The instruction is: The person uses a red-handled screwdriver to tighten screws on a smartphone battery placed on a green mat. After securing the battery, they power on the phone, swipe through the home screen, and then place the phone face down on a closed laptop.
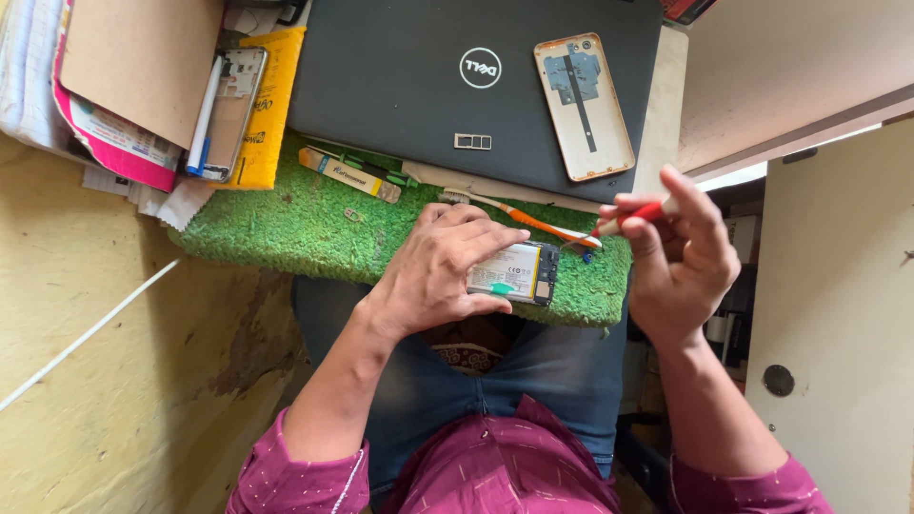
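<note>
**Opened phone, screw work at top edge**

Opened smartphone with white battery exposed (514,272) lies on green fuzzy mat (314,228), pinned flat under left hand (440,271). Right hand (678,257) pinches red-handled screwdriver (624,221), tip near the phone's upper right corner. Judgement: keep the phone pinned, driver upright, light pressure. Orange toothbrush (533,221) lies just beyond.

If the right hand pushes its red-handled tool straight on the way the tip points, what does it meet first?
The right hand aims the tool down-left, so it would probably meet the open phone under the left hand first, at its right end. Depth is unclear.
</note>
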